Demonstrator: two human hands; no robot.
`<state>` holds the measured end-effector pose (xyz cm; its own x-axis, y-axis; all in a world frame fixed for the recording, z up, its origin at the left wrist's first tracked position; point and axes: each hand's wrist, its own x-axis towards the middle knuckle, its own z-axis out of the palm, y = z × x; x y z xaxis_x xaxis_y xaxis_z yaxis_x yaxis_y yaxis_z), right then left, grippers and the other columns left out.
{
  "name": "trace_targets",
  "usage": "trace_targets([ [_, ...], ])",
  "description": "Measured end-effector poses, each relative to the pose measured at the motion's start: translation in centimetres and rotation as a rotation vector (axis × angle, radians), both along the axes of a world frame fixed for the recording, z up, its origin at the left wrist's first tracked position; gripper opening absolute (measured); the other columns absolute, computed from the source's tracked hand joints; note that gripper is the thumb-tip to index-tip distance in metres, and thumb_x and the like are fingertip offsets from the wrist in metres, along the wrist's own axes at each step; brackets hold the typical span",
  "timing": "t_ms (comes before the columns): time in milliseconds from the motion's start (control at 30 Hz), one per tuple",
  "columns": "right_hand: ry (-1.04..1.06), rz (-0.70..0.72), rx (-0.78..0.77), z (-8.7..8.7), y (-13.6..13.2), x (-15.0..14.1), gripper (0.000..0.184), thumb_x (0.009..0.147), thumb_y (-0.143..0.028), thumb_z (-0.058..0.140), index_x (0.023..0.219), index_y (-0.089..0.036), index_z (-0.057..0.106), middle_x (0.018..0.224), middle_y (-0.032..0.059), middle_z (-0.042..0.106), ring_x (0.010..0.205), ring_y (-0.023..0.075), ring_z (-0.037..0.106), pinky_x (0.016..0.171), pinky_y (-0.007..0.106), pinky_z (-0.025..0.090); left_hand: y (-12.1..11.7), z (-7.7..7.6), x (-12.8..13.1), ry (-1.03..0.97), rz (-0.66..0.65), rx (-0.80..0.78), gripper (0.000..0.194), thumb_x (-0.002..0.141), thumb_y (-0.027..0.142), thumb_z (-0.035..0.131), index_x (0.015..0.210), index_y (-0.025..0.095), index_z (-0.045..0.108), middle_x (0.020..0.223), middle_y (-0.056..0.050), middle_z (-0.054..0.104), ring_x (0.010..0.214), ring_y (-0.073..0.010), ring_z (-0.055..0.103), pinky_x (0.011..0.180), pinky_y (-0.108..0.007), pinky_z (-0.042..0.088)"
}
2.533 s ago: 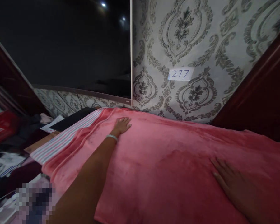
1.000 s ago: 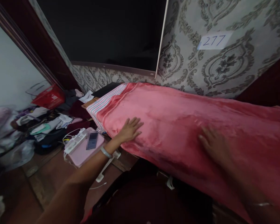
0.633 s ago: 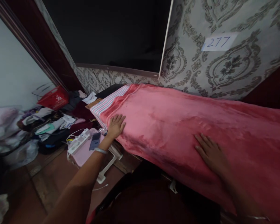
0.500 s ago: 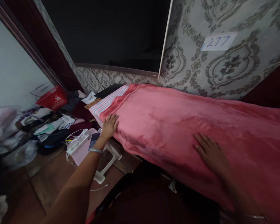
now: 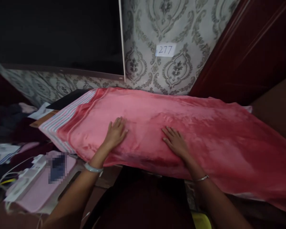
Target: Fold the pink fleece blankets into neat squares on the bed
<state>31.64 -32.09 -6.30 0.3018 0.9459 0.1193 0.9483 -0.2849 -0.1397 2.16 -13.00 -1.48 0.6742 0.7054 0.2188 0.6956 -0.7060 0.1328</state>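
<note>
A pink-red plush blanket [image 5: 143, 108] lies spread over a long surface along the wall. Under its left end shows a striped cloth [image 5: 66, 114] in white, blue and pink. My left hand [image 5: 115, 133] rests flat on the blanket, left of the middle, its fingers stretched out. To the right, my right hand [image 5: 175, 140] also lies flat on the blanket with fingers apart. Neither hand holds anything. Slight wrinkles run across the fabric between and around the hands. What supports the blanket is mostly hidden.
On the left, a pink stool [image 5: 35, 197] carries a white power strip [image 5: 26, 178] with cables. Piled clothes [image 5: 4, 152] lie beyond it. A large television [image 5: 62, 35] hangs above, with a paper label [image 5: 165, 50] reading 277 on the wall. A dark red door [image 5: 248, 47] stands at right.
The view has swung to the right. My left hand has moved right from near the blanket's left edge, closer to my right hand. Both hands stay flat on the blanket.
</note>
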Motion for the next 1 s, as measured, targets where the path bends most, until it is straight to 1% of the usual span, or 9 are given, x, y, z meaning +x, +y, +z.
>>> trace_targets([
  [67, 0.014, 0.001, 0.003, 0.2, 0.0, -0.1, 0.058, 0.105, -0.050, 0.029, 0.157, -0.029, 0.039, 0.166, 0.0035, 0.028, 0.153, 0.0285, 0.026, 0.123, 0.054, 0.020, -0.5, -0.5, 3.0, 0.007, -0.104, -0.002, 0.062, 0.101, 0.047, 0.036, 0.159, 0.023, 0.033, 0.168, -0.011, 0.025, 0.156, -0.0302, 0.021, 0.124, -0.056, 0.019],
  [167, 0.042, 0.004, -0.007, 0.5, 0.0, -0.3, 0.058, 0.105, -0.050, 0.030, 0.158, -0.028, 0.038, 0.167, 0.0041, 0.026, 0.153, 0.0291, 0.024, 0.123, 0.054, 0.018, -0.8, -1.6, 5.5, 0.049, -0.133, -0.034, 0.062, 0.101, 0.051, 0.037, 0.157, 0.026, 0.037, 0.167, -0.011, 0.028, 0.155, -0.0317, 0.023, 0.123, -0.059, 0.019],
  [333, 0.103, -0.002, -0.045, 2.1, 0.2, -0.7, 0.058, 0.105, -0.051, 0.032, 0.158, -0.028, 0.036, 0.167, 0.0049, 0.025, 0.154, 0.0282, 0.022, 0.124, 0.053, 0.016, -0.5, -2.2, 6.0, 0.120, -0.125, -0.047, 0.060, 0.101, 0.051, 0.035, 0.155, 0.026, 0.041, 0.166, -0.010, 0.031, 0.154, -0.0313, 0.025, 0.123, -0.059, 0.022],
  [467, 0.123, -0.006, -0.075, 3.3, -0.7, 1.0, 0.059, 0.105, -0.051, 0.033, 0.159, -0.028, 0.035, 0.167, 0.0064, 0.025, 0.154, 0.0277, 0.021, 0.123, 0.055, 0.016, 0.1, -2.0, 6.0, 0.124, -0.119, -0.004, 0.059, 0.099, 0.045, 0.035, 0.154, 0.022, 0.044, 0.164, -0.012, 0.034, 0.153, -0.0321, 0.029, 0.120, -0.061, 0.026],
  [600, 0.077, -0.228, -0.110, 3.5, -4.5, 5.6, 0.060, 0.105, -0.051, 0.031, 0.160, -0.027, 0.032, 0.167, 0.0075, 0.024, 0.154, 0.0295, 0.021, 0.122, 0.058, 0.016, 0.8, -2.2, 6.2, 0.118, -0.131, 0.027, 0.060, 0.097, 0.043, 0.033, 0.152, 0.023, 0.047, 0.163, -0.010, 0.037, 0.152, -0.0315, 0.031, 0.120, -0.059, 0.028],
  [767, 0.013, -0.531, -0.163, 2.5, -12.9, 12.1, 0.060, 0.105, -0.048, 0.029, 0.160, -0.025, 0.032, 0.167, 0.0081, 0.024, 0.154, 0.0297, 0.021, 0.121, 0.058, 0.020, 1.1, -2.2, 6.3, 0.105, -0.136, 0.039, 0.064, 0.095, 0.044, 0.028, 0.151, 0.020, 0.049, 0.161, -0.011, 0.041, 0.151, -0.0327, 0.032, 0.119, -0.060, 0.030],
  [867, -0.034, -0.702, -0.128, 1.9, -17.4, 14.5, 0.059, 0.105, -0.046, 0.025, 0.159, -0.025, 0.034, 0.165, 0.0097, 0.030, 0.153, 0.0312, 0.025, 0.118, 0.062, 0.025, 1.0, -2.1, 6.4, 0.087, -0.129, 0.021, 0.069, 0.093, 0.047, 0.023, 0.150, 0.019, 0.050, 0.161, -0.010, 0.040, 0.151, -0.0326, 0.032, 0.119, -0.061, 0.029],
  [933, -0.047, -0.806, -0.115, 1.9, -18.8, 15.1, 0.059, 0.105, -0.045, 0.023, 0.158, -0.024, 0.036, 0.164, 0.0121, 0.033, 0.151, 0.0336, 0.027, 0.115, 0.066, 0.025, 0.9, -2.0, 6.5, 0.061, -0.117, -0.002, 0.072, 0.091, 0.051, 0.021, 0.151, 0.024, 0.049, 0.161, -0.006, 0.041, 0.151, -0.0318, 0.032, 0.120, -0.060, 0.028],
  [1000, -0.026, -0.882, -0.112, 2.3, -18.7, 14.8, 0.059, 0.105, -0.045, 0.022, 0.158, -0.023, 0.037, 0.163, 0.0143, 0.033, 0.151, 0.0353, 0.027, 0.115, 0.067, 0.024, 1.0, -2.1, 6.5, 0.029, -0.116, -0.021, 0.074, 0.089, 0.056, 0.018, 0.155, 0.031, 0.042, 0.160, -0.002, 0.040, 0.151, -0.0305, 0.032, 0.120, -0.060, 0.026],
])
